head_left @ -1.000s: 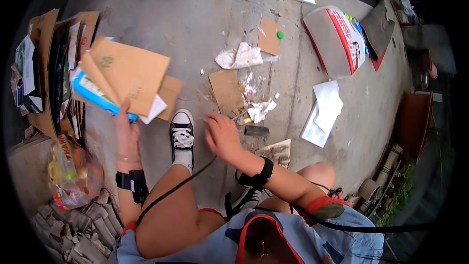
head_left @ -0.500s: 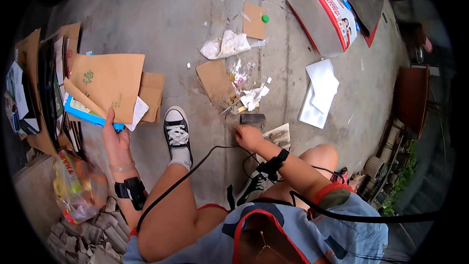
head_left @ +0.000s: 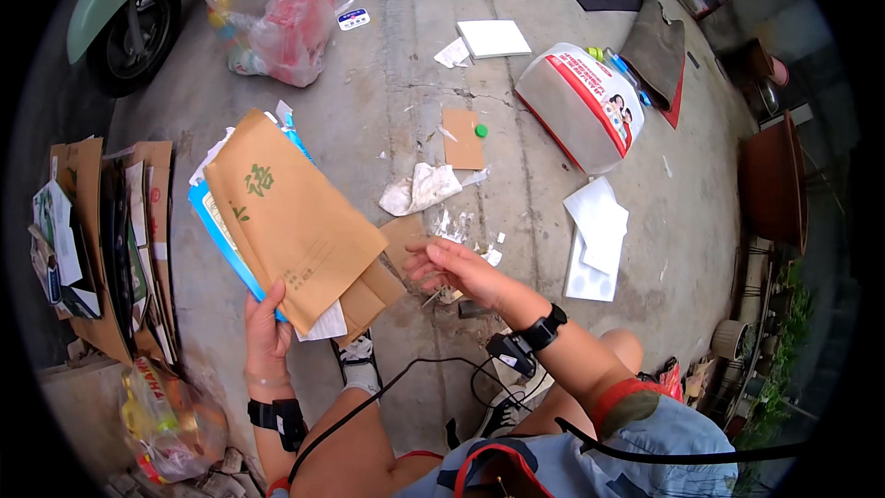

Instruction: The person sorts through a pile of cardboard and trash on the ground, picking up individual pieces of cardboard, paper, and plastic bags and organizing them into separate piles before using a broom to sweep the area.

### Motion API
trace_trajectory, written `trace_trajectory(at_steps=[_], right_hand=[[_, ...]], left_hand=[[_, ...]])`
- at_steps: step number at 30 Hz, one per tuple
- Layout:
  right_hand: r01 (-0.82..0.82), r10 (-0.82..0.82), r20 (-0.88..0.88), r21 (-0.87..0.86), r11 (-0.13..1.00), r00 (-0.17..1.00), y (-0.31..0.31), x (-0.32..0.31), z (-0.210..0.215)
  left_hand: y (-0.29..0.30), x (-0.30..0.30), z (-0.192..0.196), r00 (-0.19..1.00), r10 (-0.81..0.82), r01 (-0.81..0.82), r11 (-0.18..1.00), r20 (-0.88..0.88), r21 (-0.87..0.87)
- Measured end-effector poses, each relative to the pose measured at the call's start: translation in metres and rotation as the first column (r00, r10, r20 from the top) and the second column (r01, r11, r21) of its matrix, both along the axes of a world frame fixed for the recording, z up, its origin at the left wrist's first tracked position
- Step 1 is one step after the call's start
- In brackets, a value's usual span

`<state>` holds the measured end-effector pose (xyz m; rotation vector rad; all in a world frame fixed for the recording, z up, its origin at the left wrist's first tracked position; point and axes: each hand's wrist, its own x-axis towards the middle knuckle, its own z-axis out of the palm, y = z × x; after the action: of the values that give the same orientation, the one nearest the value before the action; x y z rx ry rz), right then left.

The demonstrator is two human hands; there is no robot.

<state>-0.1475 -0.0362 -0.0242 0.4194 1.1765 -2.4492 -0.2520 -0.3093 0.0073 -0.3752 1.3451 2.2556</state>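
Note:
My left hand [head_left: 267, 318] grips the lower edge of a stack of flat paper goods, thumb on top. Outermost is a brown paper envelope [head_left: 295, 221] with green marks. A blue-edged booklet or packet [head_left: 214, 232] shows behind it, along with a white sheet [head_left: 324, 325] and folded brown cardboard [head_left: 376, 300]. My right hand [head_left: 447, 267] holds nothing, its fingers apart, just right of the stack. Beneath it lie a cardboard piece [head_left: 398, 238], partly hidden, and white paper scraps [head_left: 452, 226]. A crumpled white cloth or paper [head_left: 421, 188] lies just beyond.
Flattened cardboard [head_left: 88, 249] stands bundled at the left. Plastic bags [head_left: 272, 23] and a scooter wheel [head_left: 138, 41] are at the far left. A clear plastic package [head_left: 562, 111] and white sheets [head_left: 597, 235] lie to the right. A black cable [head_left: 396, 373] crosses my legs.
The left hand has brought the stack rightward, nearer the middle in front of me. My right hand has risen from the floor and its fingers have spread. The view has tilted farther forward.

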Motion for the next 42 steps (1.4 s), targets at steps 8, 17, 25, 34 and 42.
trace_trajectory(at_steps=[8,17,25,34,42], right_hand=[[-0.011,0.014,-0.006,0.309,0.951,1.000,-0.091,0.007,0.035],[0.176,-0.144,-0.102,0.537,0.825,0.984,-0.128,0.015,0.041],[0.004,0.039,-0.057,0.614,0.789,0.998,-0.110,0.028,0.024],[-0.237,0.141,0.201,0.616,0.751,0.969,-0.102,0.050,0.000],[-0.147,-0.116,0.247,0.826,0.544,0.962,0.026,0.020,-0.001]], left_hand=[[-0.029,0.020,-0.012,0.881,-0.456,0.463,0.886,0.123,-0.034],[-0.063,0.047,0.009,0.982,-0.186,0.187,0.982,0.035,-0.001],[-0.204,0.023,0.077,0.848,0.427,-0.481,0.869,-0.313,-0.117],[-0.418,-0.056,0.189,0.562,0.678,-0.766,0.642,-0.474,0.011],[-0.468,-0.249,0.204,0.228,0.811,-0.951,0.305,-0.539,0.057]])
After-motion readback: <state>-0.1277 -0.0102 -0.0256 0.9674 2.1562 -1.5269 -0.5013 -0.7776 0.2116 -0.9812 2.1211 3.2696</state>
